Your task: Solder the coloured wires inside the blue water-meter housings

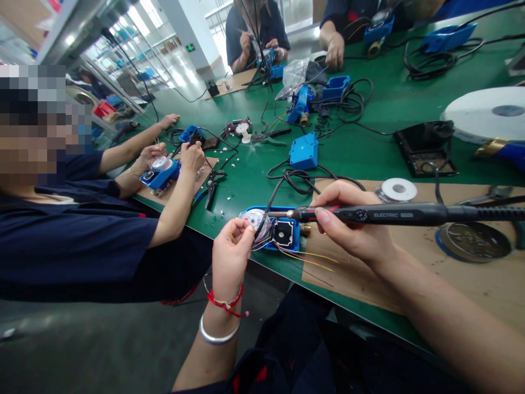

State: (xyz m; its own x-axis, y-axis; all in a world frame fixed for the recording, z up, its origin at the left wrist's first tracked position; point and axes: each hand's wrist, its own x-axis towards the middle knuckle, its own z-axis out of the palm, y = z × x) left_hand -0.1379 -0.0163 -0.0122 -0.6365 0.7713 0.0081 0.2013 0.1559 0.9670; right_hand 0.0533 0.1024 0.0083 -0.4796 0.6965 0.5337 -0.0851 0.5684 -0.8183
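Observation:
My right hand (348,219) is closed around a black soldering iron (394,214), which points left. Its metal tip reaches over a blue meter housing (296,241) near the table's front edge; whether it touches a wire I cannot tell. Inside the housing lie a round white dial (255,217) and a black square part (283,233). Thin yellow and red wires (311,258) trail out to the right. At the dial's near side my left hand (233,246) pinches a dark cable or wire end, mostly hidden by the fingers. A brass fitting (305,230) sticks out on the right.
Cardboard (353,273) lies under my right arm, bearing a solder spool (397,190) and a round tin (471,242). Behind stand a black iron stand (426,150) and a blue box (304,150) with coiled cable. A co-worker's hands (192,158) work at left, near cutters (211,189).

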